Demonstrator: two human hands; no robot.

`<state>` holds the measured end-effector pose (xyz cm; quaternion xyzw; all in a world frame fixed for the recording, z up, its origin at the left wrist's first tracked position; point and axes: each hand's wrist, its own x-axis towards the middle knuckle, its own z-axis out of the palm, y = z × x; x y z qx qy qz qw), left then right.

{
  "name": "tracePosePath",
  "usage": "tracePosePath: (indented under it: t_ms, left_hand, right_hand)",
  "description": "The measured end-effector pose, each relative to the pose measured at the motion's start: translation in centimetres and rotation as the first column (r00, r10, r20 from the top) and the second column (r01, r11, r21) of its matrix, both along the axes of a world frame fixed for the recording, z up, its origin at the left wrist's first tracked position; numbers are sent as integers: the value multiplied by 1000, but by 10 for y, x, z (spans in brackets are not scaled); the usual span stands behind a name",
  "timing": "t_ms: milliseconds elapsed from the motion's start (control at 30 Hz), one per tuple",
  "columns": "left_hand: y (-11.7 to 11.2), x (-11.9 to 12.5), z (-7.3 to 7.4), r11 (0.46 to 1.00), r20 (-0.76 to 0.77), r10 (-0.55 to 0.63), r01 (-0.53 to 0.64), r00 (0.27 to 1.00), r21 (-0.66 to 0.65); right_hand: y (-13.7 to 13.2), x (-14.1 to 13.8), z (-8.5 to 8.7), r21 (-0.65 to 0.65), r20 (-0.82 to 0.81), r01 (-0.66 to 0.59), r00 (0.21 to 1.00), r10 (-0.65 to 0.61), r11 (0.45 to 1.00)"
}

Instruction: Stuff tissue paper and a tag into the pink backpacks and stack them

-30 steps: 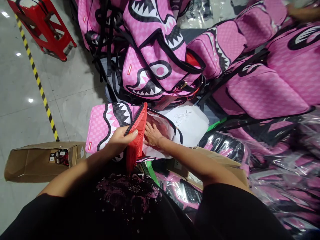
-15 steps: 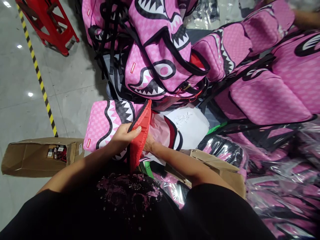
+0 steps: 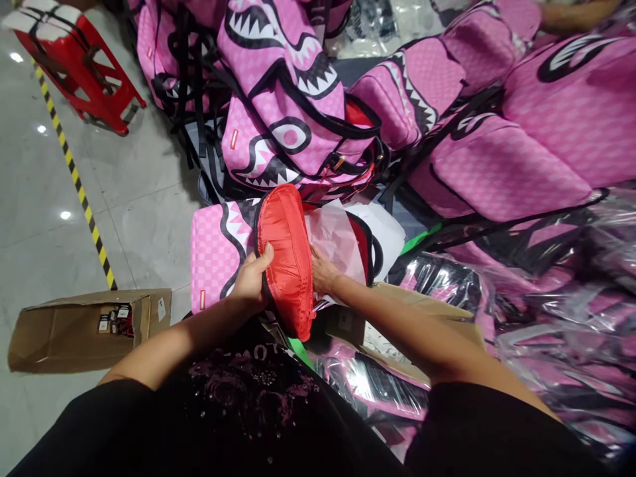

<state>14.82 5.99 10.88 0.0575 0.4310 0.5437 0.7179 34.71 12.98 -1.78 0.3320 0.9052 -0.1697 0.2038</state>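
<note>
A pink checkered backpack (image 3: 213, 255) with a shark-mouth print lies open in front of me, its red lining flap (image 3: 285, 255) folded up. My left hand (image 3: 253, 278) grips the zipper edge of that red flap, thumb on top. My right hand (image 3: 322, 271) reaches inside the bag beside the flap and presses on the white tissue paper stuffing (image 3: 338, 238); its fingers are partly hidden by the flap and paper.
A heap of matching pink backpacks (image 3: 293, 119) rises behind. Bagged ones in clear plastic (image 3: 571, 311) fill the right. An open cardboard box (image 3: 84, 324) with small tags lies on the floor at left, a second box (image 3: 397, 331) under my right arm. A red stool (image 3: 79, 73) stands far left.
The red flap has swung from edge-on to facing up, showing its full lining. My right hand went deeper under the tissue paper. The view shifted slightly.
</note>
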Motion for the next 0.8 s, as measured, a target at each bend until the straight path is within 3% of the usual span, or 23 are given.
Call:
tracePosePath:
  t_ms: [67, 133, 167, 200, 233, 267, 300, 333, 367, 400, 433, 467, 500, 567, 633, 733, 800]
  left_hand:
    - [-12, 8, -12, 998, -56, -23, 20, 998, -58]
    - [-25, 2, -23, 997, -275, -68, 58, 959, -43]
    - [-31, -7, -27, 996, -463, -76, 88, 883, 4]
    - [-34, -19, -28, 987, -668, -61, 143, 742, 69]
    - [-35, -32, -27, 961, -843, -23, 244, 537, 130]
    - [-31, -44, -23, 903, -949, 30, 398, 313, 160]
    - [-25, -55, -19, 801, -989, 87, 582, 120, 141]
    - [-16, -62, -14, 647, -991, 132, 758, -8, 80]
    - [-4, -66, -9, 453, -985, 157, 891, -78, 2]
    - [9, -65, -6, 256, -981, 153, 964, -116, -74]
    - [23, -59, -6, 104, -980, 118, 983, -160, -148]
    - [37, -50, -8, 13, -974, 70, 977, -215, -215]
    - [52, -36, -12, -22, -961, 22, 961, -274, -275]
    - [81, 0, -28, -11, -930, -45, 931, -365, -365]
    - [105, 41, -48, -7, -924, -33, 924, -382, -382]
    - [119, 86, -76, -86, -936, 64, 933, -346, -351]
    - [115, 94, -93, -164, -938, 121, 925, -325, -342]
  right_hand:
    - [0, 8, 1, -8, 71, -69, 995, 69, 998]
    - [-1, 10, 0, 13, 76, -101, 992, 100, 995]
    - [-3, 10, 1, 32, 48, -102, 994, 101, 994]
    - [-4, 10, 3, 48, 13, -103, 995, 103, 994]
    - [-5, 11, 7, 60, -16, -99, 995, 100, 993]
    - [-5, 12, 13, 65, -30, -82, 996, 84, 995]
    - [-6, 14, 22, 63, -29, -54, 998, 56, 997]
    - [-6, 17, 32, 63, -23, -12, 1000, 13, 998]
    - [-7, 21, 44, 77, -25, 49, 999, -48, 996]
    - [-9, 24, 55, 111, -45, 132, 991, -128, 985]
    - [-13, 28, 65, 163, -86, 237, 970, -226, 958]
    - [-17, 31, 74, 219, -142, 358, 932, -333, 908]
    - [-22, 34, 81, 266, -201, 479, 876, -438, 837]
    - [-33, 37, 87, 293, -264, 667, 745, -613, 685]
    - [-44, 38, 86, 281, -237, 770, 634, -736, 573]
    - [-53, 38, 82, 259, -164, 843, 520, -838, 472]
    - [-53, 40, 82, 234, -151, 873, 468, -871, 428]
